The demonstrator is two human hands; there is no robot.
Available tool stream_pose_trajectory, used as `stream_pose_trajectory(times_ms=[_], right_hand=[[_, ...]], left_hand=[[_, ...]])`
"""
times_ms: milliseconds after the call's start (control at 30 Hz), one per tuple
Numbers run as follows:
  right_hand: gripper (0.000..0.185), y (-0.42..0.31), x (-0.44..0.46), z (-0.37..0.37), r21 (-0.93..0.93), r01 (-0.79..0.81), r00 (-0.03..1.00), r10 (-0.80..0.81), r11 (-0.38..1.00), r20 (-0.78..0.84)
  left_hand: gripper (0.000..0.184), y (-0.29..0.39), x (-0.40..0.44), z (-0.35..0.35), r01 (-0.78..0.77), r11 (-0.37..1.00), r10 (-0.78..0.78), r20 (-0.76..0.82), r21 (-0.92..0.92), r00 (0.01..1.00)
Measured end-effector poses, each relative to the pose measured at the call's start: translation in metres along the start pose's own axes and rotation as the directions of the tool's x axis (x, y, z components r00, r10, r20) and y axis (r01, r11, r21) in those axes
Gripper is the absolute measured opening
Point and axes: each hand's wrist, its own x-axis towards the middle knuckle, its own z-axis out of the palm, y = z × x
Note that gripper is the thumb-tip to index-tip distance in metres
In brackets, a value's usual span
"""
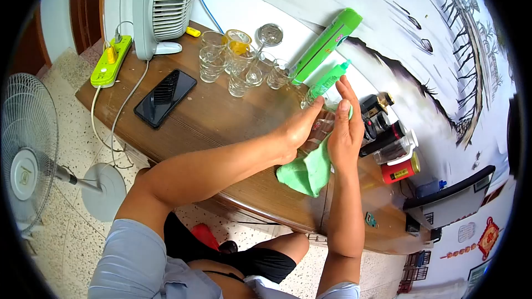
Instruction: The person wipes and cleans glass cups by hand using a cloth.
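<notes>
Above the table [213, 116], a green cloth [306, 174] is held in the right hand [346, 139], its end hanging loose, while a clear glass [320, 129] is apparently grasped by the left hand [296, 134] and braced between both palms, presumably for steadiness. Beyond, other glasses [210, 65] are clustered, presumably for easy reach.

A power strip [107, 67] is lying along the table's [208, 113] left edge, while a desk fan [145, 16] is standing at the back-left corner, near a phone [165, 98].
</notes>
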Motion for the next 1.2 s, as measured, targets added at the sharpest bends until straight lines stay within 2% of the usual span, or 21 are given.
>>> stream_pose_trajectory(times_ms=[33,100,133,167,267,300,333,433,467,567,700,867,967,1000,1100,1200], right_hand=[[0.048,0.000,0.005,-0.002,0.068,-0.067,0.998,0.066,0.995,0.021],[0.049,-0.001,0.010,-0.002,0.080,-0.122,0.992,0.119,0.989,0.033],[0.050,0.004,0.010,0.002,0.088,-0.129,0.992,0.127,0.988,0.027],[0.051,0.006,0.010,0.006,0.097,-0.136,0.991,0.135,0.986,0.020],[0.061,-0.010,0.002,0.028,-0.067,0.066,0.998,-0.064,0.996,0.029],[0.062,-0.007,0.000,0.034,-0.135,0.121,0.992,-0.117,0.983,0.035],[0.063,-0.008,-0.002,0.037,-0.175,0.171,0.985,-0.164,0.970,0.057],[0.058,-0.020,-0.008,0.046,-0.255,0.281,0.955,-0.245,0.925,0.166],[0.057,-0.034,-0.012,0.046,-0.258,0.265,0.957,-0.220,0.929,0.191],[0.055,-0.039,-0.004,0.038,-0.270,0.302,0.945,-0.250,0.914,0.210],[0.053,-0.020,0.005,0.024,-0.264,0.340,0.932,-0.286,0.902,0.222],[0.048,-0.003,0.008,0.014,-0.113,0.179,0.984,-0.177,0.977,0.031],[0.049,0.001,0.010,0.005,0.058,0.089,0.995,-0.091,0.994,0.033],[0.052,0.002,0.010,0.004,0.085,0.068,0.997,-0.071,0.994,0.033],[0.055,0.006,0.007,0.007,0.232,-0.018,0.997,-0.001,0.973,0.083],[0.057,0.001,0.003,0.018,0.219,0.056,0.995,-0.072,0.974,0.064]], left_hand=[[0.061,0.000,0.001,-0.001,-0.002,1.000,0.002,0.012,0.023,1.000],[0.061,0.005,0.000,-0.002,-0.005,0.997,0.003,0.036,0.072,0.999],[0.061,0.010,-0.010,0.013,-0.123,0.991,0.122,0.010,0.045,0.992],[0.062,0.009,-0.005,0.009,-0.171,0.983,0.168,0.044,0.072,0.985],[0.067,0.017,0.004,-0.009,-0.321,0.932,0.303,0.125,0.171,0.945],[0.073,0.027,-0.001,-0.009,-0.268,0.934,0.261,0.062,0.237,0.963],[0.077,0.027,0.005,-0.014,-0.317,0.919,0.318,0.035,0.233,0.947],[0.088,0.031,0.012,-0.022,-0.350,0.937,0.349,0.042,0.023,0.936],[0.084,0.031,0.009,-0.019,-0.307,0.947,0.309,0.005,-0.094,0.951],[0.078,0.025,0.007,-0.015,-0.300,0.940,0.313,0.067,-0.162,0.947],[0.078,0.019,0.004,-0.002,-0.285,0.958,0.285,0.017,0.006,0.958],[0.084,0.013,-0.005,0.010,-0.169,0.985,0.169,0.139,-0.010,0.976],[0.085,0.007,-0.006,0.010,-0.127,0.990,0.134,0.160,-0.054,0.978],[0.087,0.007,-0.005,0.009,-0.115,0.992,0.121,0.125,-0.054,0.985],[0.087,0.009,-0.001,0.004,-0.206,0.979,0.205,0.152,-0.014,0.967],[0.084,0.020,-0.002,0.003,-0.293,0.956,0.290,0.100,0.023,0.952]])
